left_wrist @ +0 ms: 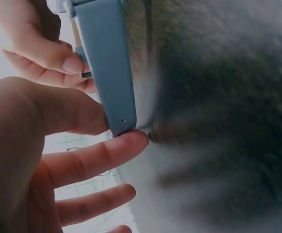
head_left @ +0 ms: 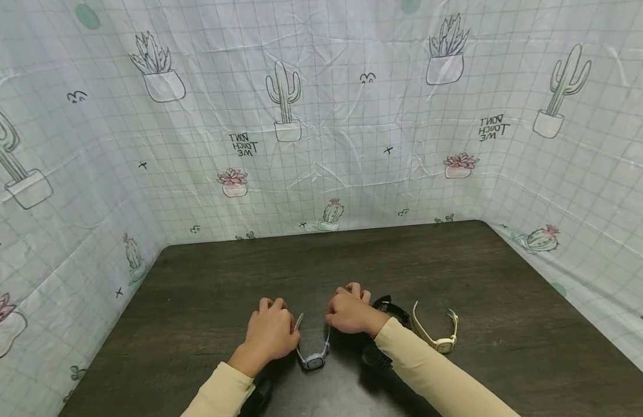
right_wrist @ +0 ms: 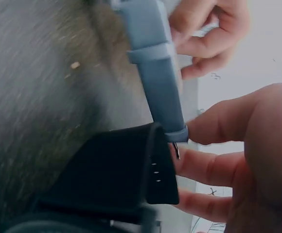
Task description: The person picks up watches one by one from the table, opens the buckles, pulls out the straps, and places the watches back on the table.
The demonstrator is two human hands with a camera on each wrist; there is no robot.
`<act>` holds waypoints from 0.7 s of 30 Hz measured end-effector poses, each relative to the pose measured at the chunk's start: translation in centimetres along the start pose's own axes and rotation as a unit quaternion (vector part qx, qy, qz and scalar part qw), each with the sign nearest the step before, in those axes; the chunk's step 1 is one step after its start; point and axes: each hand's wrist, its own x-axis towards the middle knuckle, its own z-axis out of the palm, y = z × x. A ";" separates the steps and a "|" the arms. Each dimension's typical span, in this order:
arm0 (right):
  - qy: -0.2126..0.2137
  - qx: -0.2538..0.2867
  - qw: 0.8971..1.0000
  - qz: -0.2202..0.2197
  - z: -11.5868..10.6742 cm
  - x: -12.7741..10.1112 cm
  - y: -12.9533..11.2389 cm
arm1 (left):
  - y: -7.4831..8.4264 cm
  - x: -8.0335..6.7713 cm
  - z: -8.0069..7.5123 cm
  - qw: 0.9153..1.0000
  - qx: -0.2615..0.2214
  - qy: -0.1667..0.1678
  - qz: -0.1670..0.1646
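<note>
Pinching grey watch strap ends, hands apart; face toward wearer.

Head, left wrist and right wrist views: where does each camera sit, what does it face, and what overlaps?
Head: above, facing forward and down at a dark wooden table; both hands and cream sleeves show.
Left wrist: at the left hand, its fingers pinching a grey-blue watch strap end.
Right wrist: at the right hand, holding the buckle end beside a black watch strap.
Both wrist views share the grey-blue strap and the opposite hand.

One grey-blue watch, one cream watch, seemingly one black watch, two hands.
</note>
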 end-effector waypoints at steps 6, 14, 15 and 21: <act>0.023 -0.054 0.998 0.006 0.7 0.2 -0.4 | 0.1 0.3 -0.2 1.000 0.000 -0.011 -0.004; 0.035 -0.061 0.997 0.018 1.2 0.3 -0.7 | -0.2 0.6 -0.3 1.000 0.002 -0.021 -0.005; 0.034 -0.059 0.998 0.018 1.1 0.3 -0.7 | -0.2 0.7 -0.3 1.000 0.002 -0.021 -0.004; 0.050 -0.033 0.998 0.019 0.6 -0.4 0.0 | -0.5 0.9 -0.5 0.999 -0.005 -0.041 -0.008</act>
